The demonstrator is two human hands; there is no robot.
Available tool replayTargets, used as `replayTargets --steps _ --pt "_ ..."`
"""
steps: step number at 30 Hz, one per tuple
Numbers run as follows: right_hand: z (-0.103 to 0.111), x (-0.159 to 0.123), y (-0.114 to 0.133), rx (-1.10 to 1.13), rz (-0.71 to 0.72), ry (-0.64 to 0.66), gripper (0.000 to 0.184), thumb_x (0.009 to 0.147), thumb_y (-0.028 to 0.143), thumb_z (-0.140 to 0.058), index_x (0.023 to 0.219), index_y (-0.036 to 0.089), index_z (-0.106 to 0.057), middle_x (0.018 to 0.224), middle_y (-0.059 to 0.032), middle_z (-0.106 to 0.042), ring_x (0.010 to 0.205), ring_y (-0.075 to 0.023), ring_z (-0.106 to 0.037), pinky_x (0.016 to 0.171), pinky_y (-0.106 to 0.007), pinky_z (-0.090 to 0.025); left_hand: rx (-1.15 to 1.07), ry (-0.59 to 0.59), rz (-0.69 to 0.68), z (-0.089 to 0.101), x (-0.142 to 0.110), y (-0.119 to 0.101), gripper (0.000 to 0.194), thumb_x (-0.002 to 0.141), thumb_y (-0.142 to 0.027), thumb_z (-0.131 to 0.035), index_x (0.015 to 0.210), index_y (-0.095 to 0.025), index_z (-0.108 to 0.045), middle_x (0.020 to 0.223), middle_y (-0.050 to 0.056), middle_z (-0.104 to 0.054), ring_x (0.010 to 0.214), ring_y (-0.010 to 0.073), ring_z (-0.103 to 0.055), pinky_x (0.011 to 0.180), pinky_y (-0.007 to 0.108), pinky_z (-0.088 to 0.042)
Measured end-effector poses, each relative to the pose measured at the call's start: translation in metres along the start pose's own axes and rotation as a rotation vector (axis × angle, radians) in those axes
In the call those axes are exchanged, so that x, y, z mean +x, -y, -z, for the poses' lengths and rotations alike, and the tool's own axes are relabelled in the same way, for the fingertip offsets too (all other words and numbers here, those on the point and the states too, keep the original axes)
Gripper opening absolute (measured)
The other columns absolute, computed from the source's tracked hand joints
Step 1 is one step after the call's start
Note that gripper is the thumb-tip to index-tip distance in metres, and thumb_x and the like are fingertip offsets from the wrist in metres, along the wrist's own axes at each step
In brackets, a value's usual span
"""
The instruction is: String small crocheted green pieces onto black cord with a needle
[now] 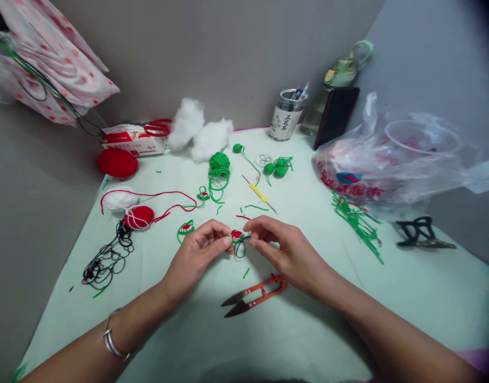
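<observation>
My left hand (199,250) and my right hand (286,247) meet over the middle of the pale green table (407,298). Both pinch a tiny red, white and green crocheted piece (237,235) between their fingertips. A loop of black thread (240,249) hangs under the piece. Just in front of my hands lie orange thread snips (255,295) with the blades pointing left. A similar small crocheted piece (185,229) lies left of my left hand.
Green yarn (219,166), a yellow-handled crochet hook (259,193), red yarn balls (139,217), tangled black thread (107,260), white stuffing (196,130) and a tissue pack (133,141) lie behind. A plastic bag (384,159), black hair clip (422,234), jar (286,114) and phone (336,114) stand right.
</observation>
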State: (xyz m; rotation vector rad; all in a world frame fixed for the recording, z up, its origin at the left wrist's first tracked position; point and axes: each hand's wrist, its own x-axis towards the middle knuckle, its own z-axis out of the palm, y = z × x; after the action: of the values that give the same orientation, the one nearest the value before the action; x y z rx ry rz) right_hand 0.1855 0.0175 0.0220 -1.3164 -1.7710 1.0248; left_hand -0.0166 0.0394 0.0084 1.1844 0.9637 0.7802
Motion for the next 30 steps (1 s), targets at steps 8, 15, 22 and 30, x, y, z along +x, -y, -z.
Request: replayTargets --steps 8,15,22,30 --pt "0.000 -0.003 0.007 -0.122 0.111 -0.057 0.015 0.097 0.020 -0.056 0.109 0.019 -0.065 0.095 -0.0039 -0.066 0.083 -0.0140 -0.062 0.075 -0.027 -0.047 0.049 0.054 0.025 -0.001 -0.001 0.001 0.016 0.090 -0.034 -0.065 0.089 -0.019 -0.060 0.074 -0.001 -0.063 0.075 0.0144 -0.058 0.077 0.029 -0.044" --pt "0.004 -0.003 0.015 -0.124 0.166 0.131 0.015 0.096 0.018 -0.057 0.087 0.018 -0.069 0.079 -0.0017 -0.059 0.069 -0.0112 -0.055 0.063 -0.024 -0.044 0.154 0.194 0.045 -0.006 -0.004 -0.007 0.017 0.087 -0.033 -0.065 0.081 -0.018 -0.058 0.076 -0.001 -0.056 0.073 0.0138 -0.051 0.069 0.026 -0.040" --pt "0.023 -0.008 0.032 0.412 0.112 0.050 0.008 0.092 0.022 -0.065 0.086 0.020 -0.069 0.098 -0.0056 -0.071 0.072 -0.0126 -0.066 0.057 -0.024 -0.049 0.302 0.154 -0.028 -0.010 -0.008 -0.010 0.015 0.082 -0.025 -0.061 0.073 -0.020 -0.050 0.073 -0.002 -0.052 0.072 0.0146 -0.048 0.067 0.027 -0.037" --pt "0.076 -0.019 0.038 0.443 0.079 -0.368 0.015 0.098 0.035 -0.054 0.087 0.026 -0.058 0.044 0.0086 -0.033 0.030 -0.0071 -0.030 0.031 -0.021 -0.024 0.367 -0.013 -0.065 0.003 -0.001 -0.012 0.016 0.083 -0.028 -0.061 0.074 -0.020 -0.051 0.073 -0.002 -0.052 0.071 0.0147 -0.048 0.068 0.028 -0.039"
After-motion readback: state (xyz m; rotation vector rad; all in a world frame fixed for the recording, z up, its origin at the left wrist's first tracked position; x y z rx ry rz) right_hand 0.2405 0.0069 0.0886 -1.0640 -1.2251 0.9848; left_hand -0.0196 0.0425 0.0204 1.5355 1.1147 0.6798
